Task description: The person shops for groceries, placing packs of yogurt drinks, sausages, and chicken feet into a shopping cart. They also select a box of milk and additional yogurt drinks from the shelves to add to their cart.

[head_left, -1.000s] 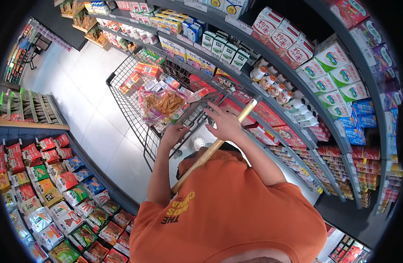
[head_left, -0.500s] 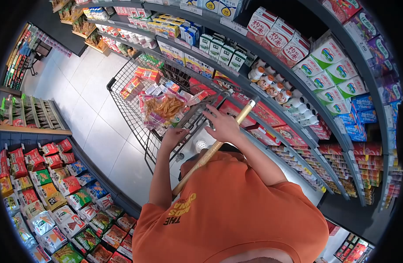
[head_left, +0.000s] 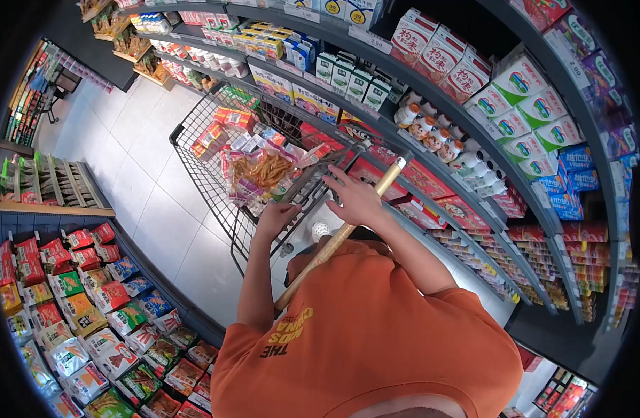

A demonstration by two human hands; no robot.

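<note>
A black wire shopping cart (head_left: 207, 191) stands ahead of my body, with several packets inside. The top one is a clear bag of brown snacks (head_left: 266, 171). My left hand (head_left: 276, 217) is at the cart's near edge, its fingers curled together; whatever lies between them is too small to make out. To its right, my right hand (head_left: 351, 198) has its fingers spread over the near rim and holds nothing. A gold-coloured bar (head_left: 334, 240) runs slantwise under my right wrist and towards my left forearm.
Curved shelves (head_left: 376, 43) of drink cartons, bottles and boxes rise close on the right. A low display (head_left: 160, 285) of bagged snacks lines the left. Pale floor tiles (head_left: 149, 181) lie between them. A shoe (head_left: 321, 229) shows below the cart's edge.
The shelved goods and the floor tiles have shifted very slightly in view. Both hands and the cart keep the same position relative to each other.
</note>
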